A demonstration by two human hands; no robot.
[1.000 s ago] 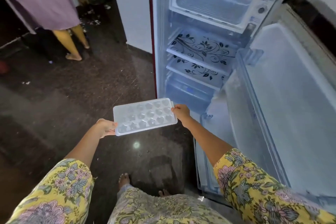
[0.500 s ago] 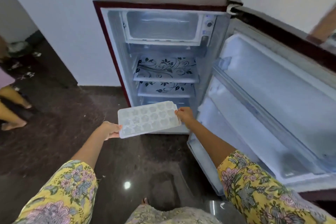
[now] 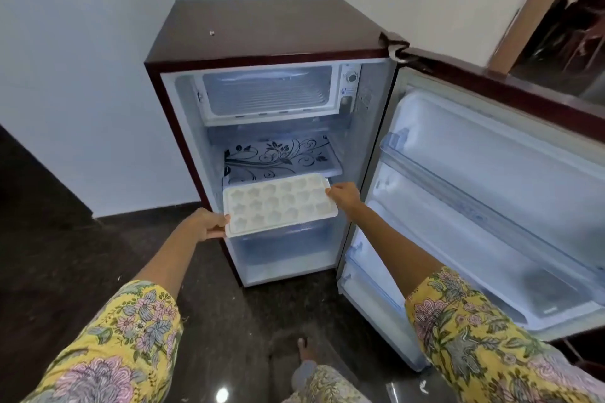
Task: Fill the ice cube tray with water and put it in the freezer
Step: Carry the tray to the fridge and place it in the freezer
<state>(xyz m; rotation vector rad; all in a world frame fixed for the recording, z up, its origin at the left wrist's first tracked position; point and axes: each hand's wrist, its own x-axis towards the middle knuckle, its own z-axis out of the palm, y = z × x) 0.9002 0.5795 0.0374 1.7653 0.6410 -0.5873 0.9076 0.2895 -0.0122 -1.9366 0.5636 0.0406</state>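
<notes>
You hold the ice cube tray (image 3: 280, 203) with both hands in front of the open fridge (image 3: 262, 42). Your left hand (image 3: 207, 224) grips the left short end of the tray, with the thumb on the top of the rim and the other fingers curled under it. Your right hand (image 3: 343, 196) grips the right short end, fingers closed over the rim. The tray is white, almost level, and its small moulds have the shapes of stars and hearts. I cannot tell if there is water in them.

The tray is in the air, at the height of the lower shelf, just before the front opening of the fridge. It touches no shelf. The freezer box (image 3: 266, 91) is at the top of the fridge, well above the tray, and its front is open. Under it there is a shelf with a black flower pattern (image 3: 281, 157), just behind the tray. At the bottom sits a clear drawer (image 3: 284, 249).

The fridge door (image 3: 491, 190) stands wide open to the right, beside your right arm. The fridge stands on a dark floor (image 3: 82, 255) against a white wall (image 3: 82, 59). Your sleeves are yellow with flowers.
</notes>
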